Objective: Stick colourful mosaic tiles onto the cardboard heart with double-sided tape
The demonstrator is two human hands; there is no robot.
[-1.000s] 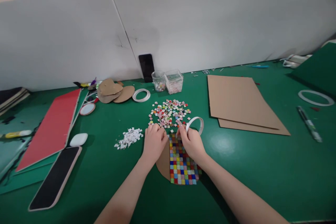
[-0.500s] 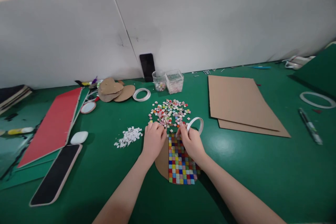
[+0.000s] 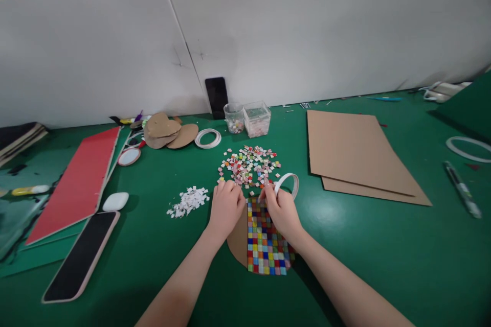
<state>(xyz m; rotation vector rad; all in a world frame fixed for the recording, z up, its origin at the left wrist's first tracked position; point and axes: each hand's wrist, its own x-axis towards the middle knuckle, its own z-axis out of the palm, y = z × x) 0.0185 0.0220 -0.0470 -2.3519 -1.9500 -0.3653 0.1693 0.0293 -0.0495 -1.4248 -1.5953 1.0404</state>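
A round cardboard piece (image 3: 238, 243) lies in front of me, its right part covered by rows of coloured mosaic tiles (image 3: 264, 245). My left hand (image 3: 227, 206) rests over its upper left edge, fingers curled and close together. What they grip is hidden. In my right hand (image 3: 283, 212), above the upper right of the tiles, is a roll of white tape (image 3: 295, 187), its ring standing on edge by the thumb and fingers. Just beyond both hands is a loose heap of small tiles (image 3: 249, 163). A pile of white paper bits (image 3: 190, 201) lies left of my left hand.
Clear plastic cups (image 3: 257, 121) and an upright phone (image 3: 216, 97) stand by the partition. Cardboard sheets (image 3: 349, 148) lie right, with a pen (image 3: 462, 189) beyond. Cardboard discs (image 3: 183, 136), another tape roll (image 3: 207, 139), a red board (image 3: 79, 181) and a phone (image 3: 82, 255) are left.
The view has shifted slightly, so the table things appear a little displaced. Both hands keep nearly the same place and grip over the cardboard piece.
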